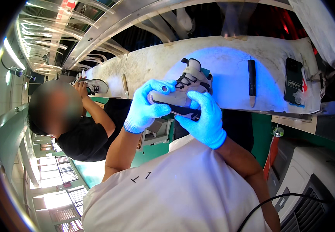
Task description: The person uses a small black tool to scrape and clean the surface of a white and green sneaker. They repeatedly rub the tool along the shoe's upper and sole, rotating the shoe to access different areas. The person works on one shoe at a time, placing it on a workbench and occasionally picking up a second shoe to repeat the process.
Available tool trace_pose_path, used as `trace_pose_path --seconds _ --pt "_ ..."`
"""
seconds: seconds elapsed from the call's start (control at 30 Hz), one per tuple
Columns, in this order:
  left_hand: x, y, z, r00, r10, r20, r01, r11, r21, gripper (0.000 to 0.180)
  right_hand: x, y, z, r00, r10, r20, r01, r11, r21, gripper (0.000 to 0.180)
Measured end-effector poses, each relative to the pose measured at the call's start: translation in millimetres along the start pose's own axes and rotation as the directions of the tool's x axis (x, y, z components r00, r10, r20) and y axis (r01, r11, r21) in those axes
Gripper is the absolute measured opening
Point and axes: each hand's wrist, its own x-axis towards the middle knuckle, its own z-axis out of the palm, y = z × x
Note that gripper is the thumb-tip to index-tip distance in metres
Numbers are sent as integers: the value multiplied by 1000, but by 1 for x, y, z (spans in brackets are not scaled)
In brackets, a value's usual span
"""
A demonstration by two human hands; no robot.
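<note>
A light grey sneaker with dark laces and dark side patches is held up at the near edge of the workbench, its toe to the left. My left hand, in a knitted glove lit bright blue, is closed around the toe end. The gloved right hand grips the near side and sole, thumb on the upper. Both hands hide parts of the toe and sole. Beyond my right hand, a knife with a black handle lies on the bench, its blade toward me.
The pale workbench is stained, with blue light on it. A dark phone lies at the right beside crumpled clear plastic. Another knife-like tool rests at the left. A co-worker handles another sneaker. Clear strips hang from a metal frame behind.
</note>
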Motion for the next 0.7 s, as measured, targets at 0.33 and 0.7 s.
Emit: trace_pose_path --seconds 0.33,0.7 --pt "19 43 0 994 -16 107 -54 787 615 47 23 7 11 996 77 40 -78 997 20 81" --pt "33 51 6 993 -58 104 -33 708 706 49 -8 15 2 990 144 4 -144 990 -12 89"
